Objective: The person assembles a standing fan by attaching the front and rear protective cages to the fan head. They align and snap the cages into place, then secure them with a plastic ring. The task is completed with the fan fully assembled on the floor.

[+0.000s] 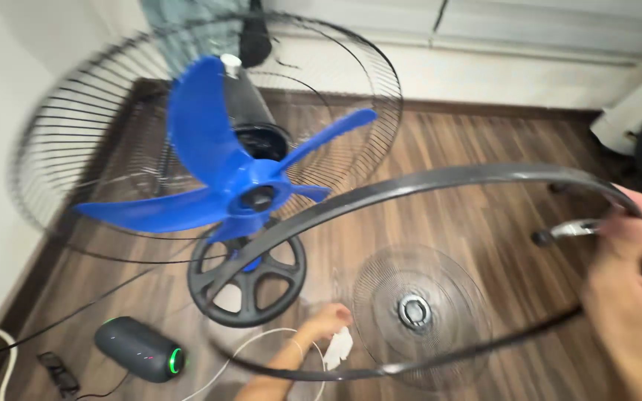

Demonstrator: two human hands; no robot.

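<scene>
Fan guard ring (440, 178) lifted clear of the blue blades (243, 186): right hand (633, 289) clamps its right edge, left hand (326, 323) pinches a white cloth (338, 347) near the front grille (417, 312).

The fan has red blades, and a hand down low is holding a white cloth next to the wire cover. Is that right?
Not quite. The head view shows the fan blades are blue, not red. The rest holds: low in the picture the left hand holds a white cloth next to the wire cover lying on the wooden floor.
</scene>
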